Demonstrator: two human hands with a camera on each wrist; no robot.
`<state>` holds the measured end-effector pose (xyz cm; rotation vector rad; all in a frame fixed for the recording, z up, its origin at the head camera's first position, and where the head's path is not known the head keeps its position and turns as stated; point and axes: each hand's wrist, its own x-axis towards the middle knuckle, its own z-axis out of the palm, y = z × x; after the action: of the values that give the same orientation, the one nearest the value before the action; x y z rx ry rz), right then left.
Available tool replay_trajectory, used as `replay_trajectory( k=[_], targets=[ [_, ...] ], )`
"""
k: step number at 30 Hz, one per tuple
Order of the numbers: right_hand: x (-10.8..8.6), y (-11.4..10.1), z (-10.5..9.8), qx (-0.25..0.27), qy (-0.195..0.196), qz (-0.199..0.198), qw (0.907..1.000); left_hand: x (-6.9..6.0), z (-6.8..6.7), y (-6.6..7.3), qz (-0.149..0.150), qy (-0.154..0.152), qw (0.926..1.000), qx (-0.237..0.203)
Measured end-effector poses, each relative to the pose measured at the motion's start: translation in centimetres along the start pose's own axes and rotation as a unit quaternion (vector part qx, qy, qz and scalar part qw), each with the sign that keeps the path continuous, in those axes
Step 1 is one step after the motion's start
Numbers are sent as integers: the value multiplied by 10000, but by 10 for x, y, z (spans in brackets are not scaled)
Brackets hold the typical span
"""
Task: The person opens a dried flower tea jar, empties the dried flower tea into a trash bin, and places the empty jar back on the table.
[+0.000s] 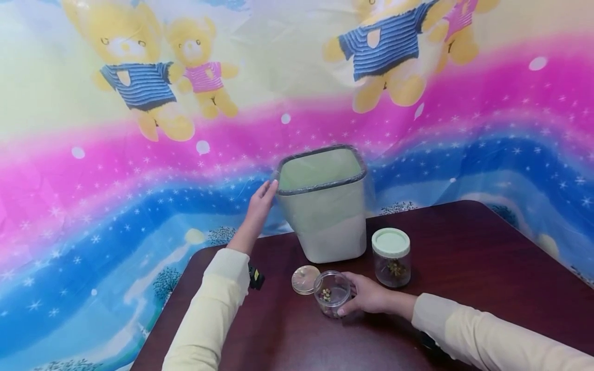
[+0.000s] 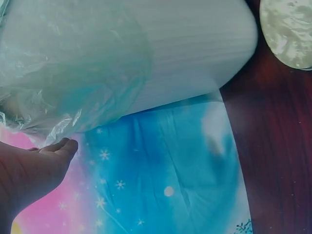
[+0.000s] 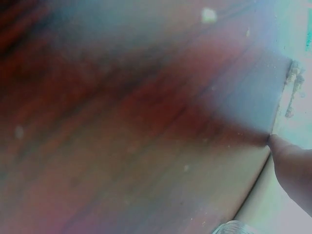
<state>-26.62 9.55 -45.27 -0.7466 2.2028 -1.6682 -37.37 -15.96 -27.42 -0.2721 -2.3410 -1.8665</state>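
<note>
My left hand [image 1: 261, 206] is at the left side of a pale green and white trash bin [image 1: 331, 232], its nearly straight fingers touching the rim. In the left wrist view the fingertips meet the clear plastic liner [image 2: 73, 63] over the bin. My right hand [image 1: 373, 296] grips an uncovered clear jar [image 1: 332, 296] from its right side, just above or on the table. Small yellowish and reddish bits lie inside the jar. Beside it is a round, pale lid [image 1: 306, 280]. The right wrist view is blurred, with part of the hand [image 3: 295, 173] at its right edge.
Right of the bin stands another clear jar [image 1: 392, 268] with a light green lid and dark dried pieces inside. The dark reddish table [image 1: 278, 330] has rounded corners. Behind it hangs a backdrop [image 1: 260, 129] printed with bears.
</note>
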Motion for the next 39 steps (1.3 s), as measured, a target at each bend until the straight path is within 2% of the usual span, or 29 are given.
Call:
replay_trajectory(
  k=[5,9,15,22,25,30,39],
  targets=[
    [0,0,0,-8,-5,-87,10000,11,5,5,-132,57,9998,-157],
    [0,2,1,-54,-18,-67,10000,19,10,5,-246,-86,9983,-516],
    [2,3,0,-20,-27,-4,10000,26,16,3,-469,-199,9900,-1313],
    [1,2,0,-25,-20,-55,10000,33,22,-1,-729,-96,9784,-1930],
    [0,2,-1,33,-42,-87,9999,33,24,-3,-816,-82,9770,-1969],
    [-3,2,0,-48,-64,-152,9999,30,25,-4,-910,-12,9785,-1848],
    [-7,-13,-5,-36,-173,-165,9997,29,25,-7,-785,-11,9820,-1716]
  ],
)
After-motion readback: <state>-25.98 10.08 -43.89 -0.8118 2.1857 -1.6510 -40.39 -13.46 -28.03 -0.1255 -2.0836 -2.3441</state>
